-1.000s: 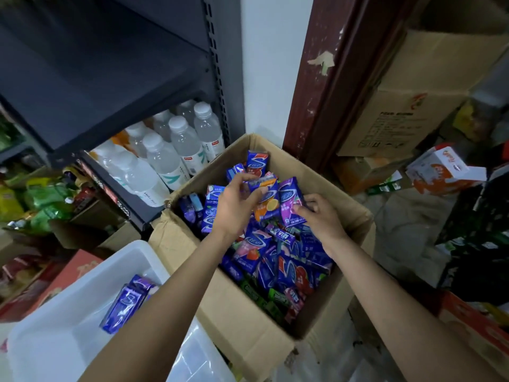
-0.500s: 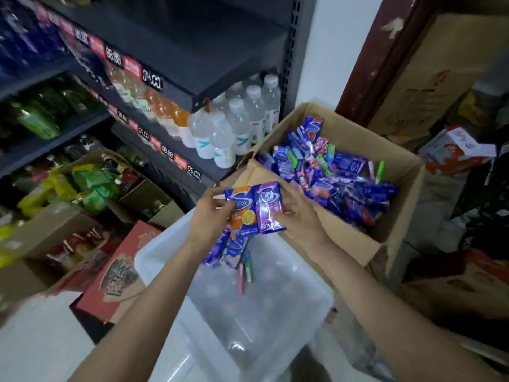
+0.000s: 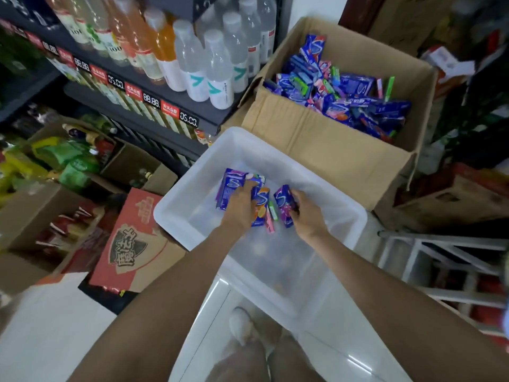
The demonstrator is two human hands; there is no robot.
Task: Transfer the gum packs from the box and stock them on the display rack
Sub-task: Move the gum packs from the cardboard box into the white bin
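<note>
Here both hands reach down into a white plastic bin [image 3: 325,205] that sits on the floor just in front of the cardboard box [image 3: 330,144]. The left hand [image 3: 242,205] lies over a blue-and-orange gum pack [image 3: 261,201], its fingers curled down onto it, with a cluster of blue and purple packs [image 3: 230,188] just beyond its fingertips; how firm that grip is cannot be told, because the back of the hand hides the fingers' undersides. The right hand [image 3: 307,213] has its grip closed round a purple gum pack [image 3: 285,205], thumb on the near face and fingers behind, the pack standing nearly upright inside the bin. Between the two hands a thin pink stick pack [image 3: 269,224] and a green one [image 3: 273,212] lie on the bin's floor.

The cardboard box, open at the top, stands behind and to the right of the bin and holds a heap of loose gum packs [image 3: 344,97], mostly blue with some pink and green. Left of it, a dark shelf [image 3: 132,78] carries drink bottles [image 3: 217,64] above a row of red price tags [image 3: 154,102]. A red printed carton [image 3: 132,244] lies flat on the floor left of the bin.
</note>
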